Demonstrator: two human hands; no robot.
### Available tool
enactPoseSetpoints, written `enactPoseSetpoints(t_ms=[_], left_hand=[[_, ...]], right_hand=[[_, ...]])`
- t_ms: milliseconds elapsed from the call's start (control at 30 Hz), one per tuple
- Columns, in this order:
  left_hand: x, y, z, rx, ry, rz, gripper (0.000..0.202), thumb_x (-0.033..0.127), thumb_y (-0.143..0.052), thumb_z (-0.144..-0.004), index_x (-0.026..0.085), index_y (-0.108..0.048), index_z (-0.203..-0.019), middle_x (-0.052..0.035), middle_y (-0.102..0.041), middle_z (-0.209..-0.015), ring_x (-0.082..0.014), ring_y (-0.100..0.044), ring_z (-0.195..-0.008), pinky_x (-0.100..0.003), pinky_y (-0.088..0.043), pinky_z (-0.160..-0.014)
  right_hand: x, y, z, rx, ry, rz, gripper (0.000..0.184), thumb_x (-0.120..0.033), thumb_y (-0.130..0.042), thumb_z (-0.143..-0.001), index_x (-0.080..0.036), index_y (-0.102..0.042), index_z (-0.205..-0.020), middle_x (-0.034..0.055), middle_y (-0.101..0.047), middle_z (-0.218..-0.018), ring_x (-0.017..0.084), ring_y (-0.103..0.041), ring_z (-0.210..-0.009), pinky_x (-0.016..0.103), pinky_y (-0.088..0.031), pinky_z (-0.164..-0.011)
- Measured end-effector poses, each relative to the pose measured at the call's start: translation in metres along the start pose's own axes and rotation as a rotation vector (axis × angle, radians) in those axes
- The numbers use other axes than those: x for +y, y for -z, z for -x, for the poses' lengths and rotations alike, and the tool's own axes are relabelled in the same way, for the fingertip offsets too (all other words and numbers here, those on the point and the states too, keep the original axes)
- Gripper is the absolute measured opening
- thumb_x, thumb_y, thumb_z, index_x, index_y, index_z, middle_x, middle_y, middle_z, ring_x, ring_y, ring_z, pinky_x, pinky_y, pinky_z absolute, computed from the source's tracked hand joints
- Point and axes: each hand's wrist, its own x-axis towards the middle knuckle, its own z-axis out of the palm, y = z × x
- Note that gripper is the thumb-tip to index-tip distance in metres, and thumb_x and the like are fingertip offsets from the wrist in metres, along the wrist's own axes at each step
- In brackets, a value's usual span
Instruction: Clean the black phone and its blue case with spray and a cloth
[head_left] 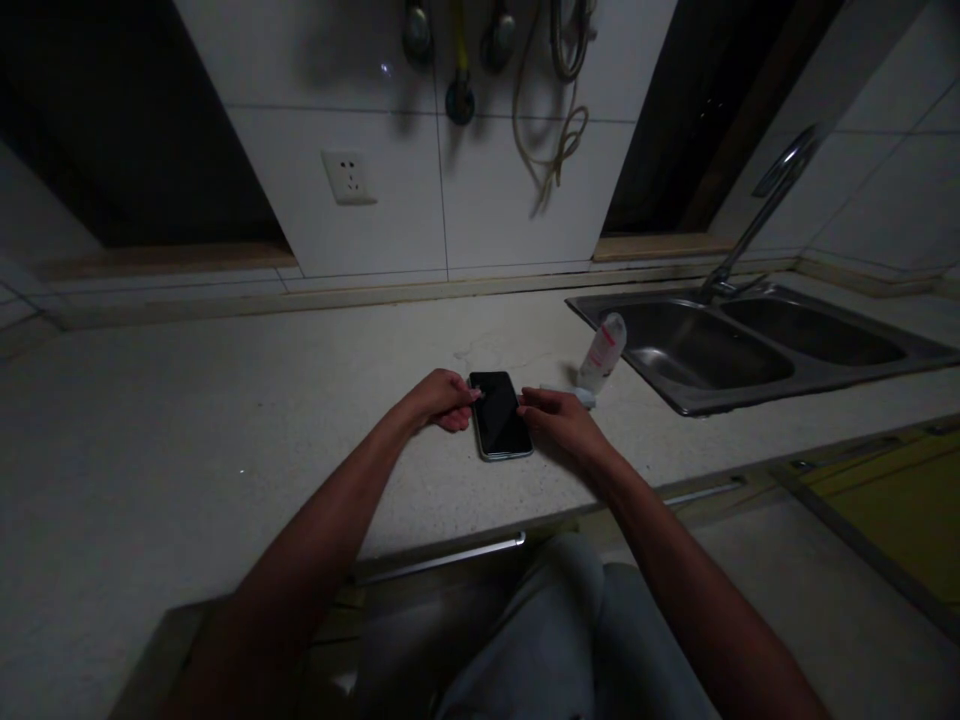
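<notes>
A dark-screened smartphone lies face up on the pale countertop, with a light rim along its lower edge. My left hand is closed at its upper left side, the thumb reaching over the edge of the screen and the other fingers curled. From the right, my right hand pinches at the opposite edge with thumb and forefinger. Its remaining fingers are partly hidden. Just behind that hand stands a clear plastic bottle with pink print, tilted slightly. A small pale item shows beside my right hand; its kind is unclear.
A double steel sink with a curved tap is set into the counter on the right. On the tiled wall are a socket, pipe valves and a hanging cord. Below the counter's front edge, a metal handle sticks out near my legs.
</notes>
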Motion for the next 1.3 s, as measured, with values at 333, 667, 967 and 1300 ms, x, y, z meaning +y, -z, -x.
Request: enactPoseSetpoints(t_ms=[333, 667, 967, 1300], left_hand=[[0.006, -0.006, 0.000, 0.057, 0.044, -0.187, 0.044, 0.025, -0.062, -0.094, 0.015, -0.044, -0.133, 0.0034, -0.060, -0.054, -0.0142, -0.061, -0.043, -0.020, -0.039, -0.042], [0.003, -0.001, -0.004, 0.023, -0.005, 0.060, 0.052, 0.012, -0.068, -0.086, 0.014, -0.048, -0.134, 0.0037, -0.058, -0.053, -0.0090, -0.048, -0.038, -0.020, -0.034, -0.042], [0.006, 0.006, -0.006, 0.045, 0.003, 0.331, 0.050, 0.004, -0.080, -0.067, 0.016, -0.056, -0.110, 0.0013, -0.064, -0.062, -0.0082, -0.053, -0.045, -0.019, -0.038, -0.046], [0.001, -0.003, -0.019, -0.052, -0.142, 0.666, 0.033, 0.007, -0.083, -0.059, 0.012, -0.070, -0.089, -0.0077, -0.073, -0.090, -0.0148, -0.068, -0.080, -0.026, -0.054, -0.077]], right_hand=[[-0.003, 0.006, 0.000, -0.169, 0.104, 0.232, 0.036, -0.031, -0.076, -0.075, -0.020, -0.077, -0.110, 0.0077, -0.077, -0.103, 0.027, -0.071, -0.094, 0.043, -0.053, -0.091], [-0.004, -0.007, 0.013, 0.001, -0.064, -0.014, 0.064, -0.030, -0.084, -0.062, -0.015, -0.068, -0.122, 0.0138, -0.073, -0.116, 0.023, -0.069, -0.094, 0.040, -0.054, -0.089], [0.001, -0.010, 0.013, -0.031, -0.022, -0.182, 0.069, -0.033, -0.084, -0.062, -0.021, -0.061, -0.125, 0.0126, -0.067, -0.125, 0.025, -0.066, -0.104, 0.046, -0.053, -0.095], [-0.010, -0.028, 0.015, -0.062, 0.098, 0.034, 0.089, -0.044, -0.086, -0.062, -0.025, -0.046, -0.138, 0.0109, -0.062, -0.129, 0.029, -0.061, -0.113, 0.046, -0.051, -0.098]])
